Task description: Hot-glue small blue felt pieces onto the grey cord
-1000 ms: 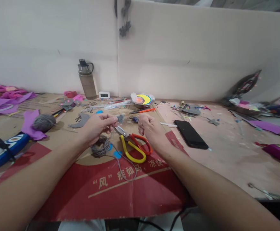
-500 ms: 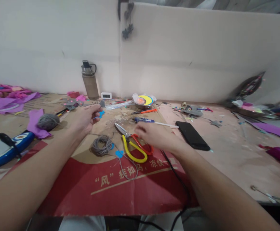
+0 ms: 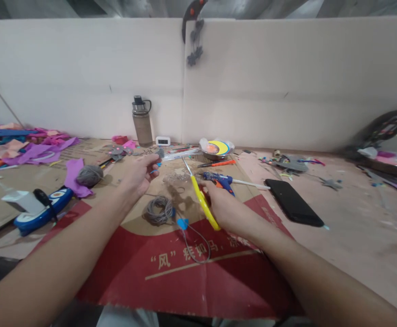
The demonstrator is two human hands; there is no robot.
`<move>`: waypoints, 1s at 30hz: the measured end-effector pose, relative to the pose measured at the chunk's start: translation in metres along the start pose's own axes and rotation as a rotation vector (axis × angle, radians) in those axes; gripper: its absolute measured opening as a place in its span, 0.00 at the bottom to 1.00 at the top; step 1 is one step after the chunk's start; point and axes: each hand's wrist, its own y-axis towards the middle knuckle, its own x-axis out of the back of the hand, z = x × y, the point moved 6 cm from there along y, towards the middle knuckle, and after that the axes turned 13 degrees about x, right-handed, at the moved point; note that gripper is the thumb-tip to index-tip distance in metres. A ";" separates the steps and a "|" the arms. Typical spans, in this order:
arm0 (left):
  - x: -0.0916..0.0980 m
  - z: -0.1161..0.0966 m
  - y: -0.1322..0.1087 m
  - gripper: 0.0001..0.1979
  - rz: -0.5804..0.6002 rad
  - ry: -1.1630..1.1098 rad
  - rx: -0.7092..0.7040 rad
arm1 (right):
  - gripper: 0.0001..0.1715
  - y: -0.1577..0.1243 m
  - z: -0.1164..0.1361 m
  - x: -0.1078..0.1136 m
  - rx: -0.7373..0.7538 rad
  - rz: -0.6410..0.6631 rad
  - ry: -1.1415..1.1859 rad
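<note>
My right hand (image 3: 225, 204) grips a pair of scissors (image 3: 201, 202) by the handles, tilted up off the cardboard (image 3: 116, 268) with the blades pointing away from me. My left hand (image 3: 140, 175) is closed, pinching a small grey piece (image 3: 160, 153) at its fingertips; a bit of blue shows under the fingers. Between my hands lies a coil of grey yarn (image 3: 159, 210). A loose strand runs from it past a blue scrap (image 3: 182, 223). Just beyond my right hand is a blue glue gun (image 3: 219, 178) with a white glue stick.
A black phone (image 3: 294, 203) lies to the right. At the back stand a water bottle (image 3: 142, 122), a small white clock (image 3: 163, 141) and a bowl (image 3: 215, 156). A grey yarn ball (image 3: 89, 175) and a blue power strip (image 3: 45, 217) are on the left.
My right hand has picked up the scissors that lay on the cardboard. The left hand still pinches the grey piece. The view has shifted left and up.
</note>
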 end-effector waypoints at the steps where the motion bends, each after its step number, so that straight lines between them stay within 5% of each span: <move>1: 0.000 0.002 -0.001 0.04 0.003 -0.008 0.010 | 0.19 0.001 0.003 0.000 0.026 -0.047 0.069; 8: -0.013 0.016 -0.008 0.04 0.127 -0.018 0.019 | 0.34 0.006 0.015 0.006 0.200 -0.220 0.186; 13: -0.020 0.020 -0.015 0.04 0.167 -0.067 0.010 | 0.33 0.002 0.017 0.009 0.156 -0.247 0.217; 19: -0.025 0.021 -0.019 0.05 0.201 -0.116 -0.013 | 0.39 0.002 0.016 0.003 0.129 -0.212 -0.107; 25: -0.026 0.026 -0.023 0.04 0.197 -0.174 0.054 | 0.23 0.006 0.004 0.007 0.134 -0.247 -0.297; 30: -0.031 0.030 -0.026 0.05 0.233 -0.146 0.068 | 0.25 0.006 0.005 0.005 0.177 -0.189 -0.380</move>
